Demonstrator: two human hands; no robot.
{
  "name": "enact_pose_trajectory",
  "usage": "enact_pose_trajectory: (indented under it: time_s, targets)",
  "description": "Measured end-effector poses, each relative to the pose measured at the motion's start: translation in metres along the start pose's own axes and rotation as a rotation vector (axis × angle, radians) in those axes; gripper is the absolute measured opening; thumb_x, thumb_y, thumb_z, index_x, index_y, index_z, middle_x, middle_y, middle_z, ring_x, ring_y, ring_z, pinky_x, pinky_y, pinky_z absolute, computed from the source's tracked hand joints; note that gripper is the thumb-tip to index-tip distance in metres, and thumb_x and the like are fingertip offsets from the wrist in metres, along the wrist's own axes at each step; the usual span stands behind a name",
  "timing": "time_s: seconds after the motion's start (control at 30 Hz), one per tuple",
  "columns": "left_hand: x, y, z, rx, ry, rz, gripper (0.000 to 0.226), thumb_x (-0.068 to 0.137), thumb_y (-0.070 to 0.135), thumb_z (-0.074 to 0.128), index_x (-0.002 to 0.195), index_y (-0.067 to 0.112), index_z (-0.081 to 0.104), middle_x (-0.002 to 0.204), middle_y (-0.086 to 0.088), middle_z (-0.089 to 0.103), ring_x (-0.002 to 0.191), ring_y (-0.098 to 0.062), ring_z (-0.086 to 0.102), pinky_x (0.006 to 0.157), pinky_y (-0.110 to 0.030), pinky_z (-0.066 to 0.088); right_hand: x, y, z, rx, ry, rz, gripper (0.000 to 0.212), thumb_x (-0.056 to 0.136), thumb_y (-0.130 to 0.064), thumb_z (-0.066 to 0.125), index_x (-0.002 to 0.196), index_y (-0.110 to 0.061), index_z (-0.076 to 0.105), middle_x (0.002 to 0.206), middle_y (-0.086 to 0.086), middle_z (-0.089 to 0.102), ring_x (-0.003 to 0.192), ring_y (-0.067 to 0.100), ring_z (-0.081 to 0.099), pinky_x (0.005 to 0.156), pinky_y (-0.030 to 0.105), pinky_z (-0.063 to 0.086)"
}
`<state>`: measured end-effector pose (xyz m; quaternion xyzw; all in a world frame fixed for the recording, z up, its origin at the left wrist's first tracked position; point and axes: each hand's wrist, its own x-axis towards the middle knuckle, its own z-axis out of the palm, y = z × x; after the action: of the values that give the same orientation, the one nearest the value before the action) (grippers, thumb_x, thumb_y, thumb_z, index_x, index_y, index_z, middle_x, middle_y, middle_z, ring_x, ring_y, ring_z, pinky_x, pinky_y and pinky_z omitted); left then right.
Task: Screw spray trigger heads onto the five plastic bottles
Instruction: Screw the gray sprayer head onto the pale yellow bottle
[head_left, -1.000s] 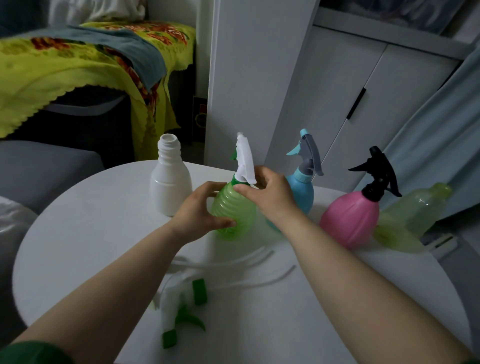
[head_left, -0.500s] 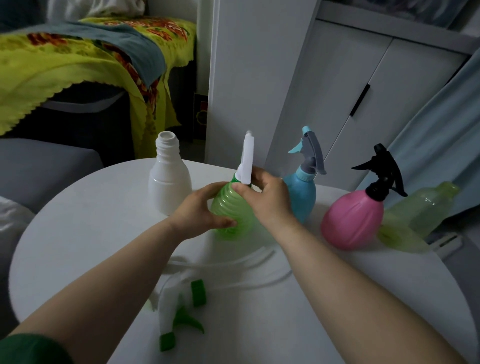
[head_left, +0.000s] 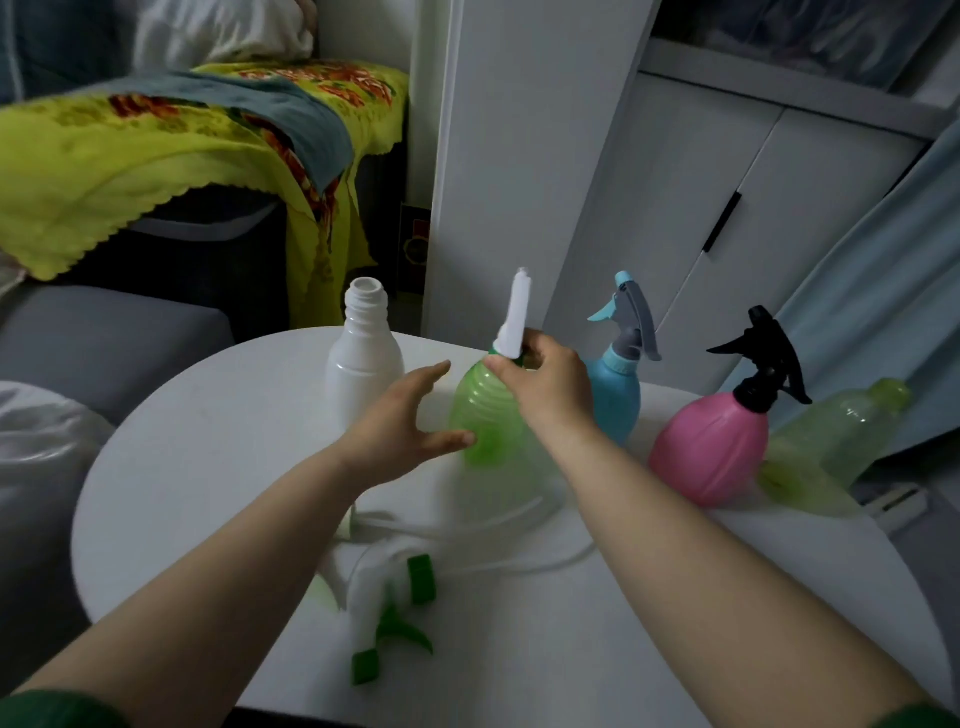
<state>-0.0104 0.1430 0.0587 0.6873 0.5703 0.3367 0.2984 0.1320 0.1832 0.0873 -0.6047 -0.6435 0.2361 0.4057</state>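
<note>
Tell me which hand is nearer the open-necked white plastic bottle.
Left. The left hand hovers open just in front of the white plastic bottle, beside its right flank. The right hand is farther right, past the ribbed green bottle, gripping its white trigger head.

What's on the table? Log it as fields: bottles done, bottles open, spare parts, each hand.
capped: blue bottle, pink bottle
in progress: green bottle, white trigger head on its neck
uncapped: white bottle, upright; pale green bottle, lying down
spare: trigger head on table
left hand: open, thumb touching green bottle
right hand: gripping trigger collar
</note>
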Motion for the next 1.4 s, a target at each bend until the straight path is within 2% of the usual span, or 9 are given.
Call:
enact_pose_trajectory:
  time_s: [0.13, 0.23, 0.43, 0.57, 0.63, 0.7, 0.87, 1.2, 1.4]
  targets:
    - [-0.050, -0.012, -0.023, 0.025, 0.198, 0.006, 0.044, 0.079, 0.026, 0.060, 0.122, 0.026, 0.047, 0.115, 0.012, 0.045, 0.105, -0.006, 0.040, 0.089, -0.023, 0.030, 0.015, 0.003, -0.004, -0.031, 0.036, 0.001, 0.029, 0.074, -0.027, 0.066, 0.100, -0.014, 0.062, 0.103, 0.010, 0.069, 0.098, 0.029, 0.060, 0.069, 0.029, 0.039]
    - [-0.079, -0.036, -0.034, 0.066, 0.292, -0.088, 0.032, 0.083, 0.018, 0.056, 0.115, 0.021, 0.055, 0.121, 0.002, 0.055, 0.110, -0.017, 0.049, 0.094, -0.030, 0.034, 0.018, 0.005, -0.004, -0.058, 0.031, -0.010, 0.032, 0.074, -0.027, 0.067, 0.102, -0.013, 0.060, 0.105, 0.010, 0.067, 0.099, 0.029, 0.059, 0.067, 0.025, 0.034]
    - [-0.110, -0.073, -0.049, 0.070, 0.404, -0.263, 0.026, 0.086, 0.011, 0.050, 0.111, 0.011, 0.058, 0.125, -0.014, 0.056, 0.122, -0.029, 0.044, 0.100, -0.037, 0.031, -0.004, 0.013, -0.012, 0.027, 0.035, 0.042, 0.058, 0.073, -0.024, 0.069, 0.123, -0.009, 0.044, 0.126, 0.010, 0.055, 0.117, 0.024, 0.050, 0.089, 0.023, 0.034]
    - [-0.115, -0.089, -0.050, 0.213, 0.337, -0.308, 0.025, 0.086, 0.007, 0.048, 0.109, 0.005, 0.059, 0.119, -0.020, 0.060, 0.114, -0.036, 0.050, 0.098, -0.042, 0.033, -0.044, 0.012, -0.016, -0.026, 0.205, -0.082, 0.042, 0.076, -0.014, 0.065, 0.113, -0.002, 0.049, 0.119, 0.017, 0.055, 0.110, 0.033, 0.049, 0.094, 0.035, 0.036]
    - [-0.113, -0.094, -0.046, 0.325, 0.276, -0.278, 0.026, 0.086, 0.008, 0.048, 0.110, 0.008, 0.059, 0.123, -0.014, 0.059, 0.119, -0.033, 0.048, 0.103, -0.045, 0.029, -0.061, 0.003, -0.008, -0.073, 0.084, -0.160, 0.028, 0.075, -0.011, 0.065, 0.101, -0.001, 0.057, 0.106, 0.017, 0.060, 0.100, 0.033, 0.052, 0.082, 0.027, 0.036]
    - [-0.112, -0.097, -0.044, 0.367, 0.266, -0.252, 0.026, 0.086, 0.010, 0.049, 0.109, 0.010, 0.060, 0.125, -0.010, 0.058, 0.123, -0.030, 0.045, 0.105, -0.044, 0.026, -0.074, -0.010, 0.008, -0.153, -0.285, -0.197, 0.026, 0.077, -0.016, 0.064, 0.100, -0.005, 0.060, 0.107, 0.013, 0.061, 0.100, 0.028, 0.053, 0.077, 0.021, 0.033]
    - [-0.112, -0.102, -0.044, 0.395, 0.286, -0.240, 0.025, 0.085, 0.013, 0.050, 0.108, 0.013, 0.061, 0.126, -0.008, 0.058, 0.123, -0.027, 0.045, 0.106, -0.043, 0.025, -0.087, -0.031, 0.064, -0.466, -0.779, -0.282, 0.046, 0.080, -0.031, 0.058, 0.121, -0.012, 0.048, 0.131, 0.010, 0.049, 0.122, 0.024, 0.039, 0.100, 0.032, 0.032]
    - [-0.110, -0.105, -0.042, 0.380, 0.314, -0.219, 0.026, 0.086, 0.017, 0.049, 0.111, 0.016, 0.059, 0.127, -0.005, 0.057, 0.125, -0.025, 0.042, 0.106, -0.039, 0.024, -0.078, -0.039, 0.085, -0.600, -0.905, -0.198, 0.045, 0.084, -0.024, 0.053, 0.125, -0.008, 0.044, 0.136, 0.016, 0.037, 0.120, 0.032, 0.042, 0.096, 0.033, 0.036]
    - [-0.112, -0.103, -0.045, 0.365, 0.293, -0.242, 0.030, 0.086, 0.017, 0.050, 0.115, 0.016, 0.055, 0.126, -0.008, 0.058, 0.125, -0.026, 0.043, 0.108, -0.042, 0.024, -0.058, -0.047, 0.040, -0.358, -0.723, -0.152, 0.036, 0.084, -0.024, 0.053, 0.117, -0.008, 0.050, 0.122, 0.012, 0.047, 0.104, 0.026, 0.049, 0.079, 0.023, 0.034]
